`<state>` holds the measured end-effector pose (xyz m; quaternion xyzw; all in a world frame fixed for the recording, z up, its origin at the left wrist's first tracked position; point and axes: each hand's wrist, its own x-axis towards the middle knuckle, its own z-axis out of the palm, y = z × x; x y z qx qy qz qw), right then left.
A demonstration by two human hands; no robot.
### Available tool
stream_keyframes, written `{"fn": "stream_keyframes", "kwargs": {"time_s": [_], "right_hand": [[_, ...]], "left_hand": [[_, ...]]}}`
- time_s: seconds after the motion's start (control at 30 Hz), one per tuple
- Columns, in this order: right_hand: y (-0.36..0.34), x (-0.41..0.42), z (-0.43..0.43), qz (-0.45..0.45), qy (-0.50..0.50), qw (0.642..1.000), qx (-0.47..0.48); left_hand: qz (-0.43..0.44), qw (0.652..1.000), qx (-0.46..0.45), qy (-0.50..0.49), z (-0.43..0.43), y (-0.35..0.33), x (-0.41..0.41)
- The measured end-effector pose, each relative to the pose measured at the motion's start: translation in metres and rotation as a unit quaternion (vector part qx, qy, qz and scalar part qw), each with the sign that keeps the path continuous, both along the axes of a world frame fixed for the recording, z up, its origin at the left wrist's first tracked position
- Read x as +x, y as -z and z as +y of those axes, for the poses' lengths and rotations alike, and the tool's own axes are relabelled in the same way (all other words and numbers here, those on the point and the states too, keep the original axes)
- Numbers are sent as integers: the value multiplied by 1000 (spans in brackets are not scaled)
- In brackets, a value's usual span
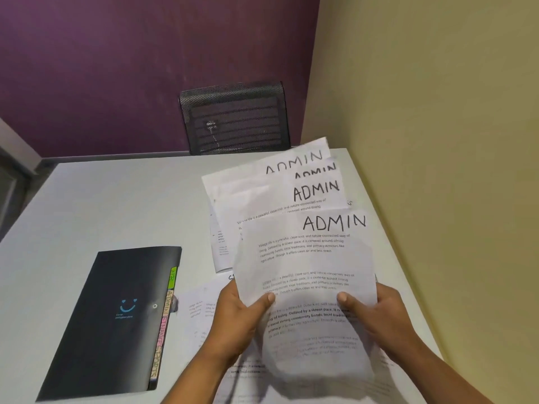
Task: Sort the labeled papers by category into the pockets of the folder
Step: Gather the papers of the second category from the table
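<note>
I hold a fanned stack of white papers [306, 258] above the table, several of them handwritten ADMIN at the top right. My left hand [236, 322] grips the stack's lower left edge, thumb on the front sheet. My right hand [376, 313] grips the lower right edge, thumb on top as well. A closed black folder [116, 322] with a blue smiley lies flat at the left. Coloured pocket tabs [164, 319] run along its right edge; one reads ADMIN. More printed papers [201, 310] lie on the table beneath my hands, their labels mostly hidden.
The white table [116, 205] stretches out to the left and back. A black mesh chair back [236, 118] stands behind its far edge against a purple wall. A yellow wall [437, 141] runs along the table's right side.
</note>
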<state>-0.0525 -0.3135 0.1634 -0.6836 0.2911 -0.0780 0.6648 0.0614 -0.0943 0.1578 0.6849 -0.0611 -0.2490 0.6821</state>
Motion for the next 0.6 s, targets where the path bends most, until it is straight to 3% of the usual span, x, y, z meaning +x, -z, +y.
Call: {"fn": "stream_keyframes", "kwargs": {"time_s": [0.27, 0.43, 0.6], "right_hand": [[5, 18, 4, -17, 59, 997, -36], [8, 16, 8, -63, 38, 996, -50], [17, 14, 16, -79, 11, 995, -68]], "left_hand": [[-102, 993, 49, -20, -9, 1, 3], [-149, 987, 60, -29, -8, 8, 3], [-125, 989, 75, -25, -8, 18, 1]]}}
